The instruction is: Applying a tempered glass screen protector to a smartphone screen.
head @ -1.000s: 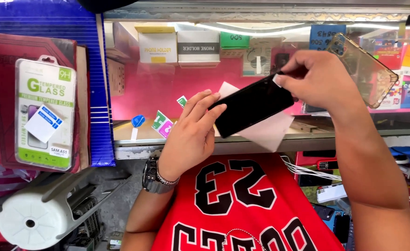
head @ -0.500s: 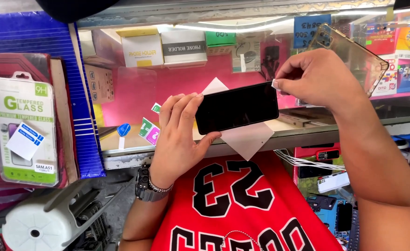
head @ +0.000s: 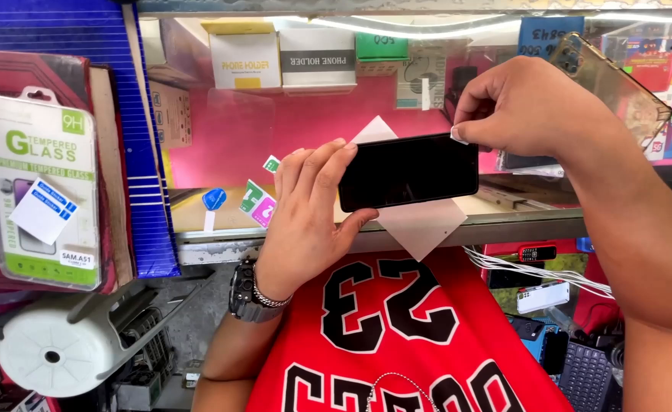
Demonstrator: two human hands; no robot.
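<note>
The left hand [head: 302, 221] is gripping the black phone [head: 408, 172] by its end, fingers wrapped; the right hand [head: 515, 107] is pinching, seemingly, a film tab at the far top corner, best peeled slowly.

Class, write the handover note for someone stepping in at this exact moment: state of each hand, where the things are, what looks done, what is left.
Left hand: grips the black phone by its left end, screen towards the camera, held level above the glass counter edge.
Right hand: fingertips pinch at the phone's top right corner; a clear phone case is tucked in the same hand.
White sheet: behind and below the phone.
Done: phone is out of its case, screen bare and dark.
Left: whatever is pinched at the corner is too small to tell; sticker tabs lie on the counter.
</note>
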